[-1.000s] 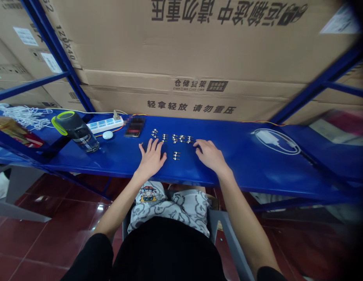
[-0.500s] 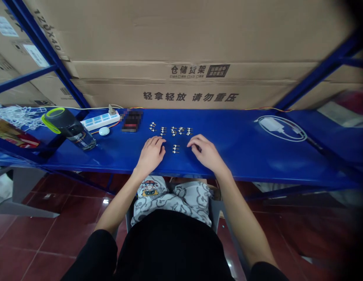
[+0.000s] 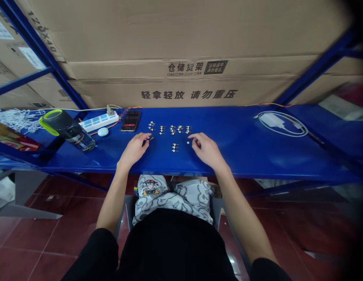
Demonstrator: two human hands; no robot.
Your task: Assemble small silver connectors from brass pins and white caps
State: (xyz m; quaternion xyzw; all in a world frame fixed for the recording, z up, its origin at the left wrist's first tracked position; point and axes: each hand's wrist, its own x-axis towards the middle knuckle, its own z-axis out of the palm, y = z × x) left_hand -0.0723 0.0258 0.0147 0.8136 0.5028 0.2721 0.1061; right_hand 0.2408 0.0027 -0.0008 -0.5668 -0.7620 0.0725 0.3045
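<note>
The small brass-coloured pins with white heads (image 3: 161, 130) lie on their sides in five little clusters strung out in a row, most with the head to the left and the thin shaft to the right. Three more form a column closer to the front. Another pin (image 3: 151, 139) slants in front of the leftmost cluster, and a tiny white piece (image 3: 188, 143) sits apart in front of the rightmost.

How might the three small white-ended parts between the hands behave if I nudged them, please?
The parts are probably light, being tiny beside the right hand. They may slide, as the blue shelf looks glossy. Their bulkier white ends might make them pivot when rolling.
</note>
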